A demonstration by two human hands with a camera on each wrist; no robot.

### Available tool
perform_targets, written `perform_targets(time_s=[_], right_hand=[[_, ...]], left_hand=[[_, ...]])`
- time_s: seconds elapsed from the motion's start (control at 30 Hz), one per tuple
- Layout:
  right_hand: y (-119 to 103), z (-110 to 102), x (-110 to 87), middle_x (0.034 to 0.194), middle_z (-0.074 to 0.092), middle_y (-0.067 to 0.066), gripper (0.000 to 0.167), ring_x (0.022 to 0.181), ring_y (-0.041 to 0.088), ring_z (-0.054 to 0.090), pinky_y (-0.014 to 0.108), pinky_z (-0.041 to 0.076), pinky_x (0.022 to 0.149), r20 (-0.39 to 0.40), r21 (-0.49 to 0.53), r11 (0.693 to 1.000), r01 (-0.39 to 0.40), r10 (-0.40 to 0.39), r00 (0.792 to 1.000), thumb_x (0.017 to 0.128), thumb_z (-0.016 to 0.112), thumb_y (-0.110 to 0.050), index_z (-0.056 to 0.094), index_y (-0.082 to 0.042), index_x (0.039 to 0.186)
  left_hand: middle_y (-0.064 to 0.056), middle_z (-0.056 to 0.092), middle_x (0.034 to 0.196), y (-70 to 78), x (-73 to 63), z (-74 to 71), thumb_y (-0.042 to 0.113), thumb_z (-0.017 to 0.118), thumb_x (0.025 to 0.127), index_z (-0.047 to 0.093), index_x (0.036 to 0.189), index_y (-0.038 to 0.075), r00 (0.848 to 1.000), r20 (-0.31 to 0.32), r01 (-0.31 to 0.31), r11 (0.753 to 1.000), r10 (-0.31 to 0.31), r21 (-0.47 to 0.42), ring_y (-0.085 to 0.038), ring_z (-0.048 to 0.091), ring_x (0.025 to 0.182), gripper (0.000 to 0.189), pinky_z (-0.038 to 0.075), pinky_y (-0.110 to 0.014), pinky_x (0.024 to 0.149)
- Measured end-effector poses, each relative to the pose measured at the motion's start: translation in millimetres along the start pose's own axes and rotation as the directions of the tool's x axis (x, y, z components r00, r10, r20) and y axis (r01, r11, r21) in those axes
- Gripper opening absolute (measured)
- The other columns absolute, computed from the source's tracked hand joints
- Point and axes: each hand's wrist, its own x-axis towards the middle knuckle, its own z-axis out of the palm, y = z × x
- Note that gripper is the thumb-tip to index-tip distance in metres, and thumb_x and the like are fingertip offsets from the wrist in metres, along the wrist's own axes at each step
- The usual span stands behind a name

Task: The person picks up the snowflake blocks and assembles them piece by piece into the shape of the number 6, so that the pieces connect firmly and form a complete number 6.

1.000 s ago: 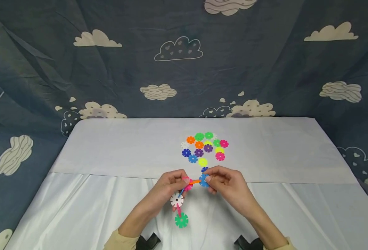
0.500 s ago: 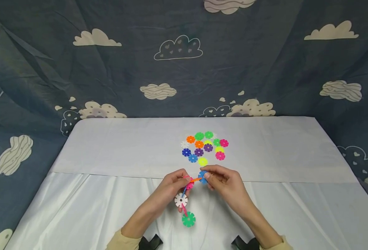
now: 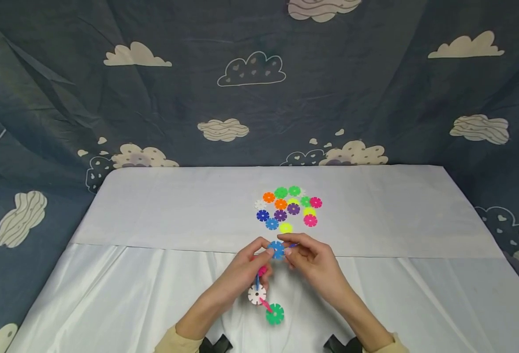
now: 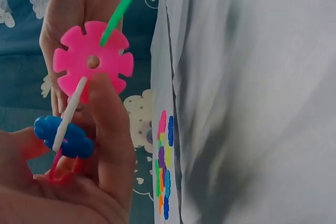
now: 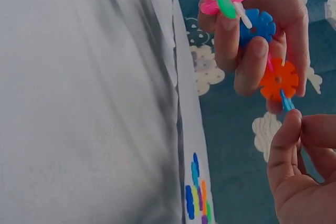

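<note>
Notched plastic discs interlock into a chain. A green disc (image 3: 275, 314) hangs at its lower end, then a pink one (image 4: 73, 51), a white one (image 3: 257, 294) and a darker blue one (image 4: 79, 142). Another pink disc (image 3: 262, 270) follows, then an orange disc (image 5: 278, 81) and a light blue disc (image 3: 276, 250) at the top. My left hand (image 3: 246, 262) grips the chain near the orange disc, its fingers around the upper part. At the light blue disc's right edge, my right hand (image 3: 314, 255) pinches a blue disc, mostly hidden by the fingers.
Several loose discs in many colours (image 3: 280, 215) lie flat beyond my hands on the white-covered table (image 3: 166, 211). A dark cloth printed with clouds (image 3: 250, 108) hangs behind the table.
The light blue disc has shifted left and turned to face up between both hands. My right hand has moved left. The chain's green end has swung right, and the orange disc is now hidden overhead.
</note>
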Motion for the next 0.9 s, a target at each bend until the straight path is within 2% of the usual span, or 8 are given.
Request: perform_targets(time_s=[0.17,0.3,0.4,0.5,0.7,0.8,0.9], right_hand=[[4,-9,3.1,0.102,0.065,0.017,0.025,0.074,0.029,0.060,0.032,0.054,0.071,-0.059,-0.034,0.998,-0.061,0.059,0.996,0.098,0.061,-0.011,0.066,-0.008,0.123],[9,-19,7.8,0.101,0.065,0.019,0.025,0.076,0.032,0.061,0.032,0.055,0.069,-0.116,-0.088,0.989,-0.117,0.106,0.988,0.098,0.061,-0.010,0.066,-0.006,0.122],[13,-26,12.7,0.102,0.065,0.016,0.024,0.077,0.032,0.060,0.032,0.055,0.068,-0.115,-0.159,0.975,-0.152,0.135,0.984,0.097,0.063,-0.010,0.067,-0.007,0.120],[18,-33,19.0,0.107,0.066,0.011,0.023,0.081,0.028,0.061,0.031,0.055,0.070,-0.062,-0.264,0.953,-0.151,0.140,0.988,0.097,0.063,-0.011,0.068,-0.006,0.119],[24,-45,39.3,0.110,0.068,0.005,0.024,0.099,0.022,0.061,0.034,0.055,0.081,0.090,-0.458,0.888,-0.053,0.106,0.990,0.093,0.065,-0.005,0.069,-0.006,0.117],[25,-49,49.1,0.106,0.067,0.003,0.025,0.095,0.021,0.059,0.033,0.053,0.082,0.180,-0.502,0.865,-0.015,0.121,0.976,0.092,0.066,-0.003,0.069,-0.007,0.116],[27,-51,56.7,0.099,0.063,0.001,0.026,0.088,0.019,0.054,0.030,0.050,0.077,0.267,-0.523,0.852,0.030,0.131,0.955,0.090,0.067,-0.003,0.069,-0.007,0.116]], left_hand=[[-0.003,0.049,0.062,1.9,0.5,-2.9,0.032,0.049,0.104,0.047,0.105,0.004,0.997,-0.072,0.019,1.000,-0.020,-0.013,-0.015,0.051,0.051,0.029,0.040,-0.024,0.046],[-0.004,0.050,0.065,3.6,1.2,-7.3,0.031,0.047,0.104,0.046,0.105,0.003,0.997,-0.081,0.007,0.999,-0.010,-0.038,-0.014,0.047,0.053,0.029,0.038,-0.023,0.048],[-0.006,0.052,0.069,3.8,1.3,-10.0,0.030,0.046,0.105,0.046,0.105,0.001,0.997,-0.078,-0.014,0.998,0.010,-0.053,-0.015,0.045,0.055,0.029,0.035,-0.023,0.048],[-0.007,0.053,0.072,4.1,1.0,-11.5,0.027,0.047,0.105,0.046,0.104,0.001,0.996,-0.080,-0.029,0.997,0.023,-0.069,-0.015,0.047,0.056,0.027,0.037,-0.023,0.049],[-0.011,0.057,0.076,1.8,2.4,-14.0,0.026,0.047,0.105,0.048,0.107,-0.003,0.995,-0.096,-0.034,0.998,0.029,-0.053,-0.015,0.052,0.057,0.029,0.042,-0.023,0.052],[-0.015,0.061,0.080,0.4,3.0,-14.9,0.024,0.048,0.105,0.050,0.107,-0.002,0.993,-0.112,-0.027,0.999,0.024,-0.023,-0.014,0.052,0.058,0.026,0.042,-0.023,0.052],[-0.013,0.065,0.084,-0.5,3.8,-15.6,0.023,0.048,0.105,0.052,0.107,0.003,0.992,-0.126,-0.017,1.000,0.015,-0.011,-0.013,0.051,0.059,0.021,0.040,-0.022,0.051]])
